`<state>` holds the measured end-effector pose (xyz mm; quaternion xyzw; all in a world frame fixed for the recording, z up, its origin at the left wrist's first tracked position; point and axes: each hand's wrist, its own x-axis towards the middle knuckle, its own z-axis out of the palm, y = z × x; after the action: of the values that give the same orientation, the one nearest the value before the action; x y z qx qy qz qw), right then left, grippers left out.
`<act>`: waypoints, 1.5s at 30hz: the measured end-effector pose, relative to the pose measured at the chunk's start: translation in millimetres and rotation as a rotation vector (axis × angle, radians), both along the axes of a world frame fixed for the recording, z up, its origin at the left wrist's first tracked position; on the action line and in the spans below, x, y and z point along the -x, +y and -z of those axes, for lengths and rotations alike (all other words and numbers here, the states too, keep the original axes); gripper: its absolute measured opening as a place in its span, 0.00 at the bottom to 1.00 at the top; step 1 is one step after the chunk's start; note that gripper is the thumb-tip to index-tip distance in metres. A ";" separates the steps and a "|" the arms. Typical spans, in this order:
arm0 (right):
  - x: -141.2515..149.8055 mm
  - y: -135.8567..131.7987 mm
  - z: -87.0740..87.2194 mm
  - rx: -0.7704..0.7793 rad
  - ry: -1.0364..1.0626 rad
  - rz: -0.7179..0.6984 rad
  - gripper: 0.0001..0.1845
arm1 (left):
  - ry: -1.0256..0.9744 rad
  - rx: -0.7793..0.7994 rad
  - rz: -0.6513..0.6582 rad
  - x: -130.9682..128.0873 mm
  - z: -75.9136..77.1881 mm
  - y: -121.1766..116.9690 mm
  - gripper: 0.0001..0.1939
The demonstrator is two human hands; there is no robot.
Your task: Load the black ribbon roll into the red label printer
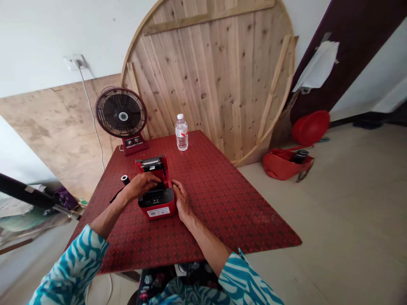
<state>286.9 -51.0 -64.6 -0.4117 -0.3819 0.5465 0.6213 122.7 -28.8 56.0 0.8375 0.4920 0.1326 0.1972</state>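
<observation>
A red and black label printer [156,199] stands on the table in front of me, its lid [151,164] raised at the back. My left hand [144,184] reaches over it from the left, fingers bent together down into the open compartment. Whatever those fingertips pinch is hidden. Against the printer's right side my right hand [182,198] is curled, gripping that edge. A white sticker [158,212] with print is on the printer's front. Just left of my left wrist a small black roll with a pale end [125,179] stands on the tablecloth.
The table has a red patterned cloth [222,203]. Toward its far edge are a water bottle [182,133] and a fan [122,118]. Behind leans a round wooden board [213,76]. A red bag [276,164] lies on the floor at right.
</observation>
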 end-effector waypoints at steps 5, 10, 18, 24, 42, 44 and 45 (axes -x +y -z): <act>-1.5 -1.1 -4.7 0.002 -0.010 -0.002 0.18 | 0.430 0.053 0.056 -12.6 -0.8 22.3 0.17; -1.1 0.0 -4.6 -0.015 0.002 0.003 0.18 | 0.429 0.034 0.035 -13.1 4.8 25.5 0.15; -1.0 1.2 -1.3 -0.001 0.000 0.008 0.18 | 0.430 0.029 0.033 -14.8 7.7 26.6 0.12; -1.7 3.5 5.1 0.014 0.029 -0.010 0.19 | 0.461 0.071 0.042 -18.1 7.1 26.4 0.14; -3.6 1.1 1.2 0.037 0.032 -0.017 0.20 | -0.320 -0.236 -0.439 94.5 -47.9 -0.5 0.20; -3.9 1.0 1.1 0.028 0.029 -0.017 0.20 | -0.314 -0.184 -0.503 103.8 -29.2 17.1 0.18; -4.2 0.9 0.9 0.024 0.025 -0.016 0.20 | -0.292 -0.159 -0.528 105.7 -19.1 25.7 0.17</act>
<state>291.1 -50.1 -65.6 -0.4092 -0.3707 0.5612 0.6166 17.0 -3.1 75.1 0.6656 0.6471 0.3363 0.1586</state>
